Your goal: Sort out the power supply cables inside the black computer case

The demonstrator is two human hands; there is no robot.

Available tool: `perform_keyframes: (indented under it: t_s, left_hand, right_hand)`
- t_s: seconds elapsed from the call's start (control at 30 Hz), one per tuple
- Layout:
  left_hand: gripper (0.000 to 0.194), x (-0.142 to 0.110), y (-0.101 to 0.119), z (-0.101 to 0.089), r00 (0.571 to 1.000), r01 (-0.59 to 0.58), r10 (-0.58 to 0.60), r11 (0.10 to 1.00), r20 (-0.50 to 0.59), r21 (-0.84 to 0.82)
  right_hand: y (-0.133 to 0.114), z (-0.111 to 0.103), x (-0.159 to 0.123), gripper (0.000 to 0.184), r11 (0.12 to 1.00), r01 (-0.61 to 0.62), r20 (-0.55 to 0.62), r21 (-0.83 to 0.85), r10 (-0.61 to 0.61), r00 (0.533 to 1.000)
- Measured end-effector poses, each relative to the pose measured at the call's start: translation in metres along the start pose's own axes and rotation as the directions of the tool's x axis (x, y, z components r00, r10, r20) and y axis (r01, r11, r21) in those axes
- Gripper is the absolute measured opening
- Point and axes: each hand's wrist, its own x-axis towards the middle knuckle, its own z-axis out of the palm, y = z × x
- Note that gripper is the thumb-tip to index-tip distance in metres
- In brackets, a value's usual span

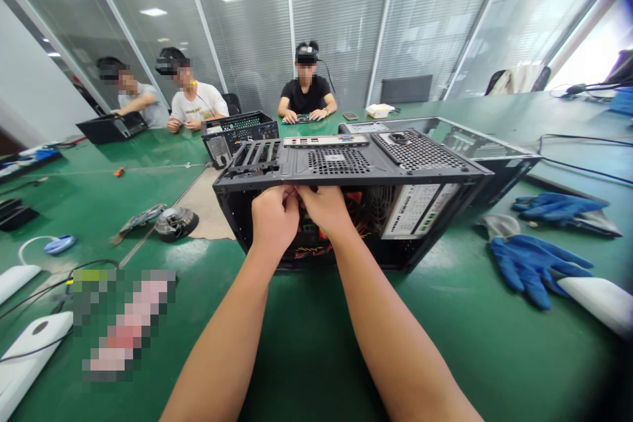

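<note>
Left hand (pixel 273 219) and right hand (pixel 325 210) sit side by side beneath the computer case's (pixel 293 166) upper edge, gripping what, I can't tell.

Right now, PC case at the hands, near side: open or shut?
Open: the PC case has no panel there; left hand and right hand reach in, power supply visible.

2 bare forearms (pixel 232 336), narrow wrists (pixel 260 260), bare left hand (pixel 275 214), bare right hand (pixel 327 209), partly hidden fingers (pixel 292 208) seemingly ungloved
</note>
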Motion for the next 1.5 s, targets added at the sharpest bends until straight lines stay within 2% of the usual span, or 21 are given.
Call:
perform_keyframes:
  t_s: [0.23, 0.43, 0.67, 0.93, 1.23, 1.5]
  left_hand:
    - [0.015, 0.0000, 0.0007, 0.0004, 1.000, 0.005, -0.006, 0.999, -0.018, -0.039]
    - [0.016, -0.0006, 0.0002, 0.0028, 1.000, 0.015, -0.016, 0.997, -0.013, -0.070]
    - [0.015, -0.0001, -0.0012, 0.0017, 0.999, 0.030, -0.030, 1.000, -0.019, 0.004]
    - [0.014, 0.0009, -0.0009, -0.0016, 0.999, 0.027, -0.026, 0.997, -0.021, 0.066]
    - [0.018, 0.0006, 0.0006, -0.0020, 0.997, 0.063, -0.067, 0.994, 0.044, 0.093]
    - [0.014, 0.0006, 0.0021, -0.0035, 0.999, 0.045, -0.048, 0.994, 0.026, 0.101]
  right_hand:
    - [-0.0014, -0.0010, 0.0005, 0.023, 1.000, 0.015, -0.006, -0.009, -0.015, 1.000]
    - [-0.0031, -0.0016, 0.0003, 0.023, 0.997, 0.077, -0.010, -0.028, -0.077, 0.997]
    - [-0.0056, -0.0022, 0.0010, 0.021, 0.995, 0.081, -0.013, -0.051, -0.082, 0.997]
    - [-0.0015, -0.0012, -0.0007, 0.020, 1.000, -0.005, -0.005, -0.030, 0.004, 1.000]
    - [-0.0009, -0.0011, -0.0014, 0.016, 0.997, -0.060, 0.002, -0.042, 0.060, 0.998]
    - [-0.0009, -0.0012, -0.0008, 0.015, 0.998, 0.003, -0.022, -0.058, -0.004, 1.000]
